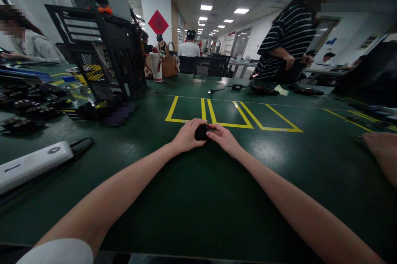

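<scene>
Both arms reach forward over the green tabletop (173, 198), and the hands meet just in front of the yellow tape outlines. My left hand (186, 136) curves its thumb and fingers around a small black object (201, 132), whose kind I cannot make out. From the other side, my right hand (225, 138) has its fingertips closed against the same object. A small yellow spot shows at its top edge, between the fingertips. The fingers hide much of its shape.
An open black computer case (114, 53) stands at the left, near dark parts (34, 98). Closer lies a white elongated device (37, 162) with a cable. A cup (156, 65), a brown bag (169, 61) and a black cable (231, 88) are farther back. Another person's hand (383, 148) rests at right.
</scene>
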Motion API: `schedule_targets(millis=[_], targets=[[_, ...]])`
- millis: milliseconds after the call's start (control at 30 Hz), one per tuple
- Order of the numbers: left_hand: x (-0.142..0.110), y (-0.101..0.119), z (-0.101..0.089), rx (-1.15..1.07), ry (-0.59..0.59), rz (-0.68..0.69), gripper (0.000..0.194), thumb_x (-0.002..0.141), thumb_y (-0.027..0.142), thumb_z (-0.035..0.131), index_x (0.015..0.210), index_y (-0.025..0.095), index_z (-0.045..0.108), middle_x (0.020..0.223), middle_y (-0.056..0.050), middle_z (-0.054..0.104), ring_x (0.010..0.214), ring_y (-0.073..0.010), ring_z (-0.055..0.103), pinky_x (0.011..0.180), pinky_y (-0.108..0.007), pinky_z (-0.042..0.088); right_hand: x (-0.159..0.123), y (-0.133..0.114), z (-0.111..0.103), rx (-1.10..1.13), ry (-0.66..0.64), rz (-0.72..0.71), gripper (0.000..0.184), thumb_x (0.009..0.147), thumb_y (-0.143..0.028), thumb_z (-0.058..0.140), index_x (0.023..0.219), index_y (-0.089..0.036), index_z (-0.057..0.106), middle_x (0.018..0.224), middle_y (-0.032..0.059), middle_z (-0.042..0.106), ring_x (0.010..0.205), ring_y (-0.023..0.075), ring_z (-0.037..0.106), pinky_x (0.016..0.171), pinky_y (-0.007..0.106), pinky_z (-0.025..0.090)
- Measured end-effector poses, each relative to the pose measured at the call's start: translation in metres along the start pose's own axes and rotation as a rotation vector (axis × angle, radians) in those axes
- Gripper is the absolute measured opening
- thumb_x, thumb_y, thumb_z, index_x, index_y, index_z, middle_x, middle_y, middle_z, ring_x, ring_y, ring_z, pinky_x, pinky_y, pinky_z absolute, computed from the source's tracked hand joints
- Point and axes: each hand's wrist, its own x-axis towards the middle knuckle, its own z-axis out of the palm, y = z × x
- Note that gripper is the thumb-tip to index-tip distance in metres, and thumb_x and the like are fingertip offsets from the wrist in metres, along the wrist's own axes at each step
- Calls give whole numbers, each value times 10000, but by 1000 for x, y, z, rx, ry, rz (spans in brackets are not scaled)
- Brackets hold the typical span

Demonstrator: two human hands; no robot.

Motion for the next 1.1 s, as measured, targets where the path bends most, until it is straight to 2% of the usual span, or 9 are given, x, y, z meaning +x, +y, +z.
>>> schedule_targets(millis=[100,267,400,567,733,900,1100], targets=[[0,-1,1,-5,6,12,551,624,213,640,1118,210,395,1101,-49,478,1022,-210,466,878,-375,391,-1,2,0,49,-28,-50,336,648,-207,640,950,-219,494,1048,18,528,994,170,540,910,373,408],[0,0,1,-8,2,5,552,628,218,641,1122,213,394,1097,-47,478,1017,-209,465,872,-376,395,0,0,1,25,41,-44,226,687,-249,602,890,-207,513,951,13,552,893,149,567,862,370,436],[0,1,0,-19,-7,1,541,636,216,634,1122,222,395,1100,-47,478,1019,-213,467,863,-388,400,1,-1,-1,-25,27,-4,328,701,-263,587,1012,-213,498,1026,42,547,930,163,555,878,394,420],[0,1,0,-15,-11,-7,550,637,215,631,1131,219,390,1110,-51,473,1025,-215,463,867,-390,399,-1,3,-1,25,-26,-67,324,658,-207,630,951,-219,493,1045,19,529,989,165,535,900,373,414],[0,1,0,-13,-11,-2,541,638,218,631,1125,212,394,1103,-49,475,1013,-206,467,865,-375,403,1,3,2,15,22,-70,214,690,-246,601,873,-210,496,939,7,537,860,140,570,838,363,451],[1,3,-1,-26,-17,-5,527,639,210,626,1115,210,401,1099,-54,479,1011,-208,470,861,-380,406,1,1,1,-50,38,-45,311,712,-263,577,1006,-217,488,1026,40,527,970,168,531,888,386,413],[1,2,0,-13,-10,-16,557,629,213,635,1132,214,395,1108,-56,475,1025,-215,464,876,-389,397,-2,2,2,7,6,-92,268,688,-246,602,935,-220,502,993,14,526,959,155,544,890,356,420]])
